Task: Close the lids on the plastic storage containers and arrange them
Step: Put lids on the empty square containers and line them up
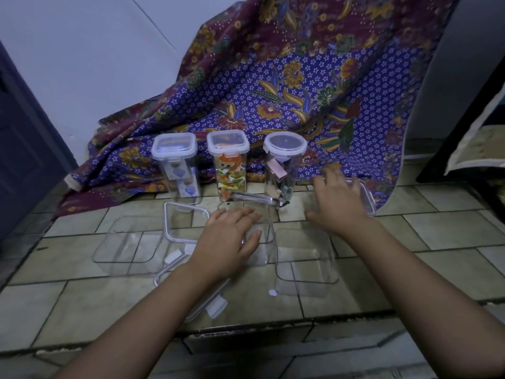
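Note:
Three tall clear containers with shut lids stand in a row at the back: a left one (176, 165), a middle one (231, 166) with orange contents, and a round one (282, 165). In front lie empty clear containers: one at the left (125, 242), one in the middle (262, 236), one at the right (303, 261). My left hand (228, 240) rests spread on the middle container. My right hand (337, 199) hovers, fingers apart, over a clear lid (366, 198). Two loose lids (177, 228) (210, 302) lie near my left forearm.
A patterned purple cloth (287, 86) drapes behind the containers. The tiled surface (410, 242) ends in a front edge near my forearms. A dark door (19, 149) stands at the left, a dark object (475, 138) at the right.

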